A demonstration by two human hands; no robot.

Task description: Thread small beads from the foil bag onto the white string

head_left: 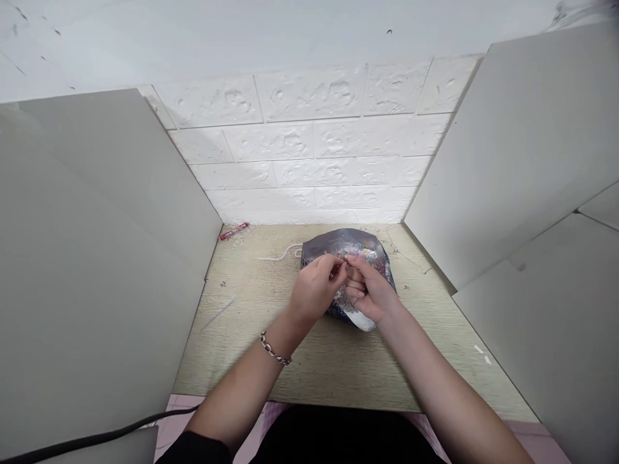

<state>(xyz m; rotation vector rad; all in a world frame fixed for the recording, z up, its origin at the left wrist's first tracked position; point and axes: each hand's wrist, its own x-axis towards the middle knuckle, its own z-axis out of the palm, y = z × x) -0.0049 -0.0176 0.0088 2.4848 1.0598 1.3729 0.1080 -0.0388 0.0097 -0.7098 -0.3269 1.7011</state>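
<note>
An opened dark bag with a silvery inside (329, 243) lies on the table, holding a mass of small, bead-like bits in mixed colours. Over it, my left hand (316, 283) is closed in a pinch, thumb against forefinger. My right hand (370, 290) meets it fingertip to fingertip, its thumb and forefinger pinched and the other fingers curled. Whatever sits between the fingertips is too small to make out. Left of the bag runs a white beaded strand (280, 254), one end reaching the bag's edge.
A red tube-like item (235, 231) lies at the back left corner among white scraps. A thin clear strip (218, 314) rests at the left, white pieces (482, 354) at the right. Grey panels (106, 258) flank the table; a white brick-patterned wall (314, 142) stands behind.
</note>
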